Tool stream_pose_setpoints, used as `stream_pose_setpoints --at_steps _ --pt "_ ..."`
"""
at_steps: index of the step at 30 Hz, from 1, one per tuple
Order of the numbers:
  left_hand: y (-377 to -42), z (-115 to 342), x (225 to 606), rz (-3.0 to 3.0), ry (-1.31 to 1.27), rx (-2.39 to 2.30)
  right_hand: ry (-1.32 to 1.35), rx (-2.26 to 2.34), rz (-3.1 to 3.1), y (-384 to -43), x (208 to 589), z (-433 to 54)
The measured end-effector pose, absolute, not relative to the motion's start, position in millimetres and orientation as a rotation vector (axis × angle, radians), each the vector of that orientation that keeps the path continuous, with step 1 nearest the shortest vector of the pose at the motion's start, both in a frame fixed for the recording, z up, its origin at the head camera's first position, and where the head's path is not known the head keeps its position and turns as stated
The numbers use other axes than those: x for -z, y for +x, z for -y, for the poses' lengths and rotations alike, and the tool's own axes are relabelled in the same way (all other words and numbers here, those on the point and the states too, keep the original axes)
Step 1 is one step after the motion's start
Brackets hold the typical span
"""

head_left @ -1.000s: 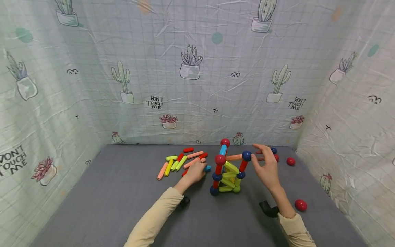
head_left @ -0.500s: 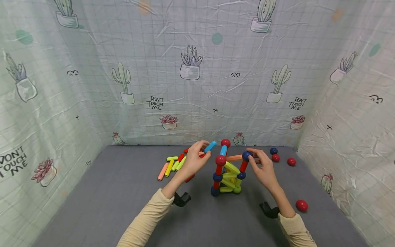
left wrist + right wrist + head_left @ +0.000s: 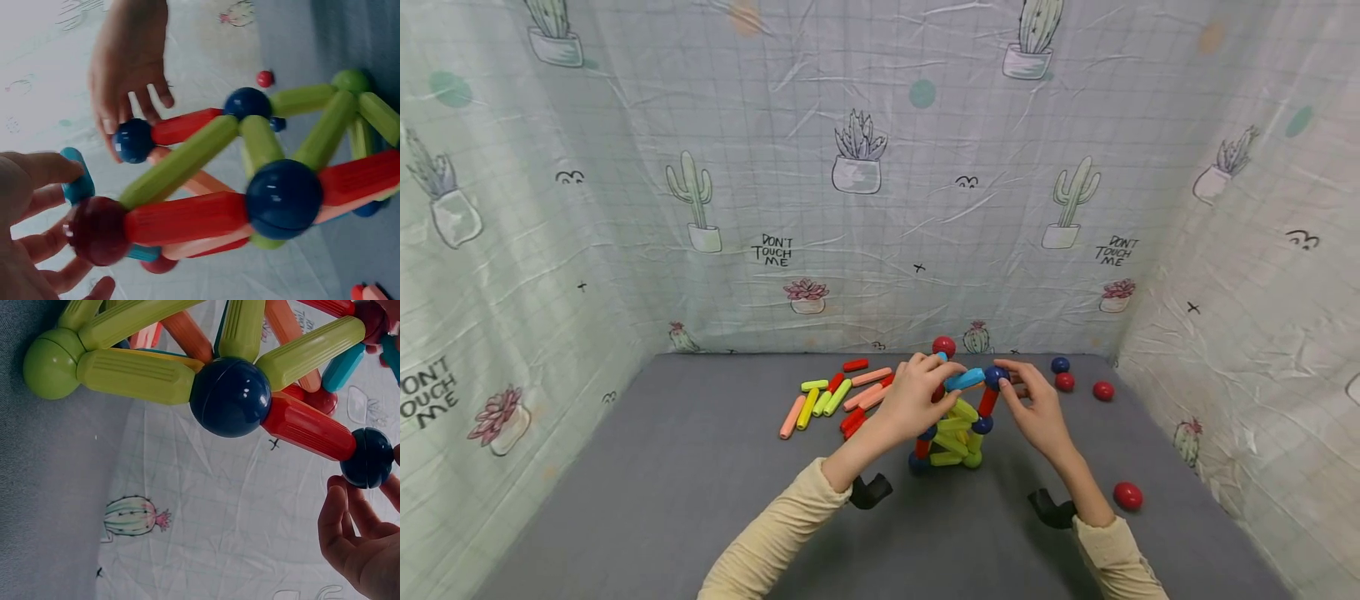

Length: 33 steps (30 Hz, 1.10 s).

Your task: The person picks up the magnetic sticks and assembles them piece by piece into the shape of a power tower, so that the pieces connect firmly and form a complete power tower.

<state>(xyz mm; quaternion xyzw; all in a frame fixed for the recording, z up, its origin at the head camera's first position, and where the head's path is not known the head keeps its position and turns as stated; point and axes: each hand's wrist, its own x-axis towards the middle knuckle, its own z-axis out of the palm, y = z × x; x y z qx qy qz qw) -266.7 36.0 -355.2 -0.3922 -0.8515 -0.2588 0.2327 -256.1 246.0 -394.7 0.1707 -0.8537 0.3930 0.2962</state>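
Note:
A tower of magnetic rods and balls stands on the grey table, with lime rods (image 3: pixel 951 423) low down and dark blue balls at its joints. My left hand (image 3: pixel 913 400) pinches a light blue magnetic rod (image 3: pixel 966 380) between thumb and fingers, level with the tower's top. The rod's free end points at the dark blue top-right ball (image 3: pixel 996 377), close beside it. My right hand (image 3: pixel 1039 412) holds that ball by its fingertips; a red rod (image 3: pixel 312 428) runs down from it. In the left wrist view, the dark red corner ball (image 3: pixel 97 231) sits right by my left fingers.
Left of the tower lie several loose rods, such as a yellow rod (image 3: pixel 808 408) and a red rod (image 3: pixel 855 365). To the right are a loose dark blue ball (image 3: pixel 1060 365) and three red balls, one nearer the front (image 3: pixel 1127 496). A patterned curtain (image 3: pixel 737 292) surrounds the table.
My left hand has picked the light blue rod up from the loose rods and carried it right, to the tower's top. My right hand has closed its fingertips on the dark blue ball.

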Motion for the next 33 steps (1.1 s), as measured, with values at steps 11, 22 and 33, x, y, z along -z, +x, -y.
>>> stream_pose_setpoints --at_steps 11,22,33 --pt "-267 -45 359 2.341 -0.945 0.263 0.503 -1.151 2.271 -255 395 -246" --pt "-271 -43 366 2.33 -1.002 0.394 0.558 -1.104 2.279 -251 395 -242" --pt "-261 -21 400 2.376 -0.765 0.913 0.525 -1.166 2.542 -251 410 -251"
